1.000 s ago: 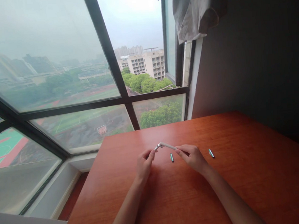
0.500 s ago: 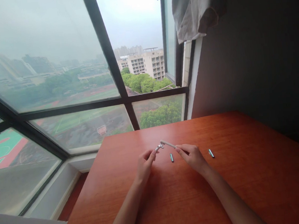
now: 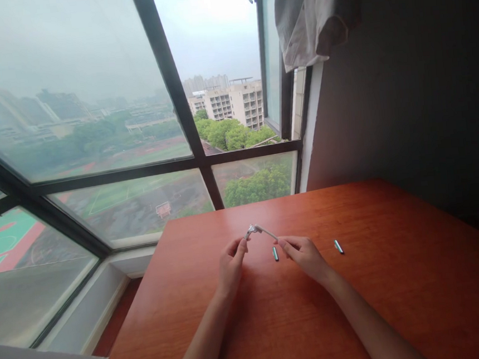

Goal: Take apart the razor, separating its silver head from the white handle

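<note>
Both hands hover over a red-brown wooden table (image 3: 401,299) by a large window. My right hand (image 3: 304,259) pinches the near end of a thin white stick-like object (image 3: 266,232) with a small metal part at its far tip. Fingertips of my left hand (image 3: 232,268) are pinched together just under that metal tip (image 3: 250,232); whether they touch it is unclear. A small teal cylinder (image 3: 275,253) lies on the table between the hands. A second teal cylinder (image 3: 338,246) lies to the right of my right hand.
Dark window frames (image 3: 197,149) and glass stand beyond the table's far and left edges. A pale cloth (image 3: 313,16) hangs at the top right against a dark wall (image 3: 416,91). The floor drops away left of the table.
The white object has tilted up slightly and shifted left; its metal tip now sits higher, just above my left fingertips. Both hands stayed nearly in place.
</note>
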`<state>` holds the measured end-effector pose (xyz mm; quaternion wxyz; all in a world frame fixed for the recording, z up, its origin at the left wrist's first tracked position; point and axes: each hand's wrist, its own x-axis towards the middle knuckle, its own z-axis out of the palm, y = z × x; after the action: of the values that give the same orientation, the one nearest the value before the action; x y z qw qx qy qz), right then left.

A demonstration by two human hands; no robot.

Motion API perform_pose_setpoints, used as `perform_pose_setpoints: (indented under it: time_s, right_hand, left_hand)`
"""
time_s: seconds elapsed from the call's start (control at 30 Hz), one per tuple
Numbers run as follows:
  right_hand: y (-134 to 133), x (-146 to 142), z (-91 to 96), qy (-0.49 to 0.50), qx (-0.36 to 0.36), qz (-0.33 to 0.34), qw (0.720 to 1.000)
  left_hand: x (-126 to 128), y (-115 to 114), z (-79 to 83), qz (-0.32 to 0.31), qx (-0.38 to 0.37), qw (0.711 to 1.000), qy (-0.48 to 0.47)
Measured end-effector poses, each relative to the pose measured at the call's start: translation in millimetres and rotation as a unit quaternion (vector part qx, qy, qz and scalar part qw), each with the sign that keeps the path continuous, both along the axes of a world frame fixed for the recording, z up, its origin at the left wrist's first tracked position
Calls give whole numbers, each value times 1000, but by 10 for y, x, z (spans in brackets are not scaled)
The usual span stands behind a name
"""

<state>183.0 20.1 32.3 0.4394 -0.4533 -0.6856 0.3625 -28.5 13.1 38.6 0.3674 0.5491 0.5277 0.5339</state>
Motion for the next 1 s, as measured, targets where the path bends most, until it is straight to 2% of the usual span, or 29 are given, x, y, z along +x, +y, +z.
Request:
perform_pose_setpoints:
  time_s: [0.23,0.47,0.6,0.9,1.0]
  right_hand:
    - [9,-42,-54,79,-90,28,992]
    - [-25,-81,-28,174,-175,84,965]
    - [-43,-81,5,182,-196,97,959]
    - [-48,-67,38,176,-211,93,957]
    - [-43,-64,17,181,-219,98,954]
  left_hand:
    - [44,-17,-30,-30,7,999,16]
    - [27,-16,-18,-5,24,1000,18]
    - [5,-8,-4,14,29,999,17]
    - [58,-38,5,-30,15,999,23]
    - [62,-43,15,-24,26,999,33]
